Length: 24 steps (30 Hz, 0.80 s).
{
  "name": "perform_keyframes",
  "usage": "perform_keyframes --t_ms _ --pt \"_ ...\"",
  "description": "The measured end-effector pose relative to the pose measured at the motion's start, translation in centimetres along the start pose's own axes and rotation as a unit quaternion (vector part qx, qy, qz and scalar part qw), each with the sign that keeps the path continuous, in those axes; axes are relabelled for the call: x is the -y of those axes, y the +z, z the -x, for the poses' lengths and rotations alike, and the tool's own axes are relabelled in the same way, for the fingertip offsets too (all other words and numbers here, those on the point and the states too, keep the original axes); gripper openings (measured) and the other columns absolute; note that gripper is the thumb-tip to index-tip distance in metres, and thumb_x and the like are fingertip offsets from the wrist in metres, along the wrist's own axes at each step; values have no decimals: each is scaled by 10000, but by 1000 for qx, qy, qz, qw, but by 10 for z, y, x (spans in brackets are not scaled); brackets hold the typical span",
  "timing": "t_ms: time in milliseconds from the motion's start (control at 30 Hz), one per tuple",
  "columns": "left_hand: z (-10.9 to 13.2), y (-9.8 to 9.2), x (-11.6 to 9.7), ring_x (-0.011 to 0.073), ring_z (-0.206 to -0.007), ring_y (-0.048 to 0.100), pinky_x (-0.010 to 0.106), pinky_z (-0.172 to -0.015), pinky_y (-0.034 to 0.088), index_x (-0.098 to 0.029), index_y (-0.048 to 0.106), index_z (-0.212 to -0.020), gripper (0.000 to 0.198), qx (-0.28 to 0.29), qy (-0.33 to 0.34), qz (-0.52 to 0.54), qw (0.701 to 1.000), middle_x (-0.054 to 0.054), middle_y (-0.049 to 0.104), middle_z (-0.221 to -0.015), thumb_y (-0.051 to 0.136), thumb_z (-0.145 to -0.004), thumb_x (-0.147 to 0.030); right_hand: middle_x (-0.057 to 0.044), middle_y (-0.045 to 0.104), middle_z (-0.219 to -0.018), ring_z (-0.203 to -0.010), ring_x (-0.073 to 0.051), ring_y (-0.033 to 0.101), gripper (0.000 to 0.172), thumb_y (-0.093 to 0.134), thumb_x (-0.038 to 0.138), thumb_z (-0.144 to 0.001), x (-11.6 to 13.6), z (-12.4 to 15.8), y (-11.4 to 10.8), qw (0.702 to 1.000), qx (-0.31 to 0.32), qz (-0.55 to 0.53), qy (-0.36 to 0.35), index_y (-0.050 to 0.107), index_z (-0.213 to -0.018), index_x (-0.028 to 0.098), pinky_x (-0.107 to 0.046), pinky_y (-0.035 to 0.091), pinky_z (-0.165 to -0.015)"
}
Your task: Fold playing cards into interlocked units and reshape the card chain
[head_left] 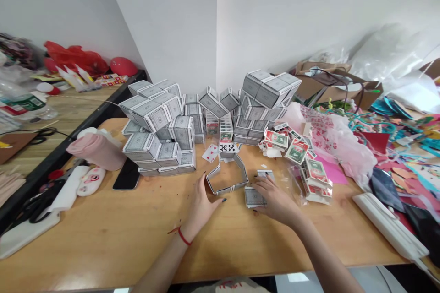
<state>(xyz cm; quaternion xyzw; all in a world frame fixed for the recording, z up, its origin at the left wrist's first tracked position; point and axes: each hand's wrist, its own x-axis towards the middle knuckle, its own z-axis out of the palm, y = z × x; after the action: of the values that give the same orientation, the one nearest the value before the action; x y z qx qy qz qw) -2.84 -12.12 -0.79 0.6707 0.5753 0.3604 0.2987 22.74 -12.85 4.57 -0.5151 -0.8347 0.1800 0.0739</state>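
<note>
A ring of folded playing cards (244, 175) stands on edge on the table, with a gap through its middle. My left hand (201, 203) is at the ring's left side, thumb and fingers spread apart, the fingertips at its wall. To the right of the ring lies a stack of playing cards (253, 198), backs up. My right hand (277, 201) covers the stack's right part, with the thumb at the near edge and fingers across the top. More cards (266, 174) lie just beyond those fingers. Behind the ring are loose face-up cards (210, 153).
Block structures built from cards stand at the left (167, 153) and right (263, 96). Opened card boxes (297, 150) pile up at the right, near a white power strip (388, 224). Leftward lie a phone (126, 175), a pink cloth roll (99, 151) and scissors (41, 203).
</note>
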Motion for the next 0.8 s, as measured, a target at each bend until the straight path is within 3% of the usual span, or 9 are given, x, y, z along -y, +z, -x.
perform_keyframes --t_ms 133,333,500,800 --pt "-11 8 1 272 -1178 408 459 -938 368 -226 239 -1285 770 -22 1 6 1000 123 425 -1258 663 -649 -327 -124 554 -1151 -1148 -278 436 564 653 298 -640 0 9 -11 1000 -26 -2 9 500 -1167 169 -470 272 -1015" --pt "-22 7 -4 263 -1068 508 435 -863 421 -217 404 -1179 623 4 29 -7 1000 96 551 -1116 682 -628 -301 -109 523 -1204 -1155 -270 442 523 591 357 -711 -8 19 -21 993 -100 -20 59 466 -1195 204 -441 387 -945" --pt "-28 6 -6 254 -1056 513 420 -871 419 -204 420 -1166 636 13 35 -8 999 97 555 -1117 699 -602 -295 -96 533 -1197 -1133 -272 467 553 593 418 -705 -11 17 -36 984 -152 -37 81 451 -1201 217 -432 410 -926" --pt "-37 -2 -8 247 -1060 509 418 -894 411 -211 461 -1147 619 50 50 13 997 77 551 -1141 708 -583 -279 -84 565 -1160 -1064 -254 529 556 582 443 -708 -9 5 -72 977 -183 -79 81 462 -1197 207 -371 447 -880"
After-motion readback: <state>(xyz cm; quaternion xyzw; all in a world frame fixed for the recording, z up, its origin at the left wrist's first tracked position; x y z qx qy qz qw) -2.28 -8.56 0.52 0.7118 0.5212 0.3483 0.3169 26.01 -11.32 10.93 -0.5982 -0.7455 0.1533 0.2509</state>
